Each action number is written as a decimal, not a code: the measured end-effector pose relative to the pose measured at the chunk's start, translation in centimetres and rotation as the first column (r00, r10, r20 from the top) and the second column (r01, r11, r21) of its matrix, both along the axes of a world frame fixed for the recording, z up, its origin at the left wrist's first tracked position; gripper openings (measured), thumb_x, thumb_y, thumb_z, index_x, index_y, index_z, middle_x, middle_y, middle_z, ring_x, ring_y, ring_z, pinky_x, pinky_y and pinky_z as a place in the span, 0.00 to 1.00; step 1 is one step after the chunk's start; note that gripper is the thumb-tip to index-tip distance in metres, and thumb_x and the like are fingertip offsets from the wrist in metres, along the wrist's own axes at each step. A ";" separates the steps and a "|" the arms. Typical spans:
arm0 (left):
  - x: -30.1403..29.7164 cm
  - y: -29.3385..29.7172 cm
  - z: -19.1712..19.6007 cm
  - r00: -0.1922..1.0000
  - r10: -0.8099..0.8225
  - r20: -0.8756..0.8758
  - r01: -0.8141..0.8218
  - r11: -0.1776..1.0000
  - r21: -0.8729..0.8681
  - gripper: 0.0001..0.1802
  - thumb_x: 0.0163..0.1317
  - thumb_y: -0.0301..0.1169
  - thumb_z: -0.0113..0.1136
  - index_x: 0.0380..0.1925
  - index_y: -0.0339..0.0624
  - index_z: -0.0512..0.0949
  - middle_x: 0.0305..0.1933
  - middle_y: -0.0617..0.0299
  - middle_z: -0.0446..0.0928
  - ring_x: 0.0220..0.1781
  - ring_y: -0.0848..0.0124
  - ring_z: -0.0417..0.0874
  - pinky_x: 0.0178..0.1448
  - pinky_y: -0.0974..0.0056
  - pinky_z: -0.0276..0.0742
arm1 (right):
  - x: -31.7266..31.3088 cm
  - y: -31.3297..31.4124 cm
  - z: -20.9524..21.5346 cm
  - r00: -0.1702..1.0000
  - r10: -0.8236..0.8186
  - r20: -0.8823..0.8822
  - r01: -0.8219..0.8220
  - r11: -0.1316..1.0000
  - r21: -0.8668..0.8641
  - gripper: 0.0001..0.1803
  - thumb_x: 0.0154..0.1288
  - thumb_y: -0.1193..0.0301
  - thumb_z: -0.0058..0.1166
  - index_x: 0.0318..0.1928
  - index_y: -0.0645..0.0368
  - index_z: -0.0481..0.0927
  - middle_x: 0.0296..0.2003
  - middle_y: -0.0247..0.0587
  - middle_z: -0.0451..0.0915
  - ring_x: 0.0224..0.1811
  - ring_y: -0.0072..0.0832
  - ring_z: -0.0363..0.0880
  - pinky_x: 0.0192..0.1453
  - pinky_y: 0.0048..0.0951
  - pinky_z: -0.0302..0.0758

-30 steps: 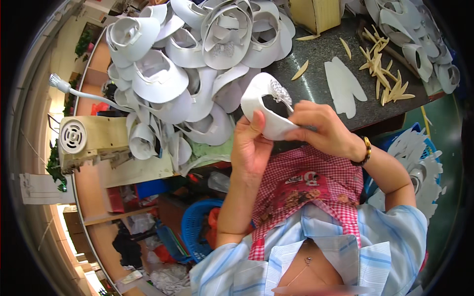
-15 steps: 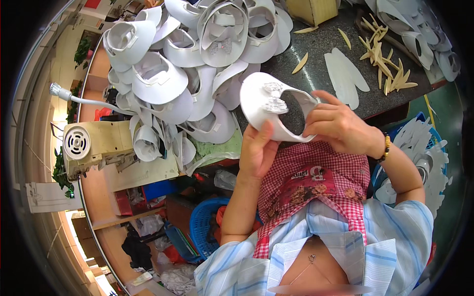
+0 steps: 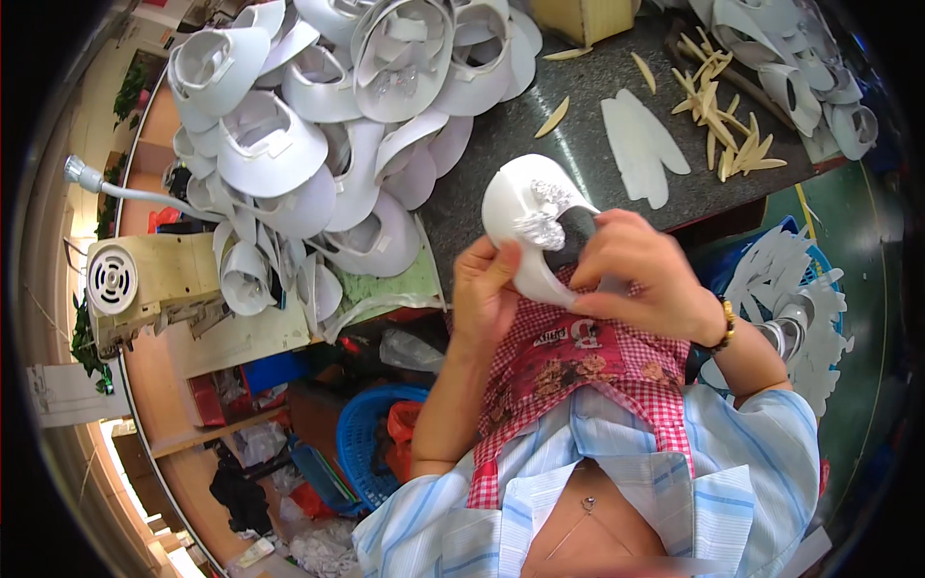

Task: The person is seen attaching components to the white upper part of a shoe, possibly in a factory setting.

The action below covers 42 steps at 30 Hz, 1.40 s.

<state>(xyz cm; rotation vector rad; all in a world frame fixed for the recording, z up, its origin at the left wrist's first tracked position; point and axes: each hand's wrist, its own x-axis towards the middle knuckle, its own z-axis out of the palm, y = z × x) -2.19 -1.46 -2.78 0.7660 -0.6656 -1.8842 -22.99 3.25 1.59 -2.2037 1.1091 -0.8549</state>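
A white sun visor point(image 3: 511, 197) with a silvery sequined bow point(image 3: 545, 217) on its front is held up over my lap, close to the table's near edge. My left hand point(image 3: 485, 289) pinches the left side of its brim, thumb on top. At the opposite side, my right hand point(image 3: 644, 273) has its fingers curled at the two ends of the visor's band; motion blurs part of it, and the closure there is hidden behind the fingers.
Many white visors point(image 3: 273, 144) are heaped at the far left, beside a cream sewing machine point(image 3: 154, 279). Curved beige strips point(image 3: 718, 120) and flat white pieces point(image 3: 644, 144) lie on the dark table. Blue baskets point(image 3: 361, 438) stand below on either side.
The visor has turned and tilted, its bow now angled more to the right. My right hand has moved lower across the band's ends, and the whole view has shifted slightly.
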 end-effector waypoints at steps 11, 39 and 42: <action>-1.3 -1.3 -1.9 0.776 -0.582 0.243 0.627 0.752 -0.204 0.12 0.62 0.25 0.65 0.43 0.31 0.81 0.40 0.60 0.83 0.42 0.76 0.81 0.49 0.69 0.78 | -5.5 3.5 -3.0 0.740 -0.405 0.536 -0.105 0.718 0.688 0.16 0.64 0.67 0.64 0.42 0.70 0.83 0.32 0.32 0.84 0.31 0.13 0.78 0.36 0.20 0.76; 0.8 -9.8 6.4 0.200 0.921 0.336 0.542 0.182 -0.821 0.20 0.54 0.25 0.65 0.49 0.41 0.77 0.50 0.53 0.79 0.53 0.55 0.78 0.58 0.56 0.72 | -9.3 7.3 -2.6 0.961 -0.214 -0.175 0.270 0.864 0.425 0.10 0.63 0.72 0.55 0.42 0.63 0.81 0.32 0.51 0.80 0.33 0.47 0.79 0.35 0.37 0.75; 0.6 -14.8 10.3 -0.007 0.985 0.174 0.568 0.147 -0.810 0.26 0.53 0.26 0.66 0.55 0.42 0.73 0.55 0.50 0.74 0.60 0.53 0.72 0.63 0.55 0.68 | -3.9 -5.5 0.3 0.972 -0.210 0.101 0.205 0.977 0.062 0.11 0.66 0.73 0.54 0.45 0.66 0.80 0.36 0.50 0.82 0.38 0.37 0.82 0.43 0.33 0.77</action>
